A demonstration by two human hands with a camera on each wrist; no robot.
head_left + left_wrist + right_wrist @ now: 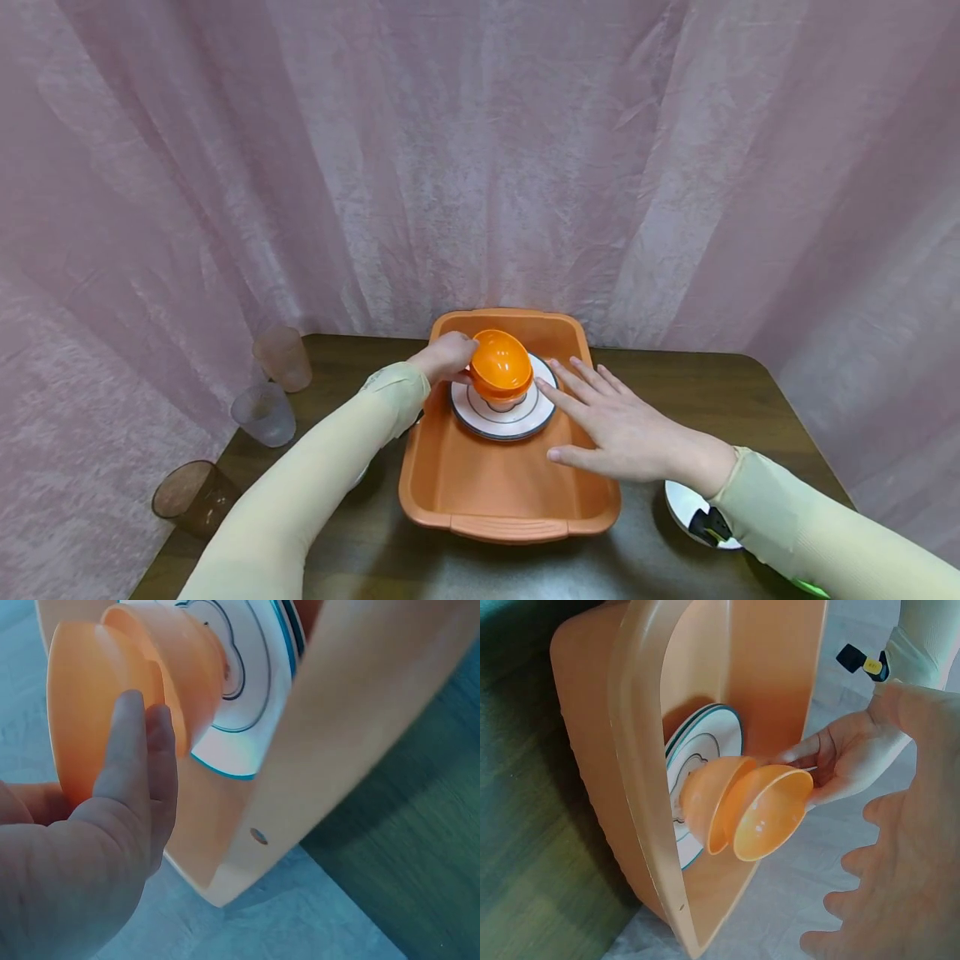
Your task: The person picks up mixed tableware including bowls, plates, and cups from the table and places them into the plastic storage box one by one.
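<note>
upper orange bowl (501,358) | in left fingers (127,742) | near right fingers (564,402)

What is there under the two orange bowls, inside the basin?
Under the two orange bowls, stacked white plates with dark rims lie in the basin. The left hand holds the upper bowl. The bowls hide part of these plates; that part cannot be seen.

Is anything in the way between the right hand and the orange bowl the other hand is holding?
Nothing visible stands between the right hand and the upper orange bowl; the plates lie lower, inside the tub.
</note>
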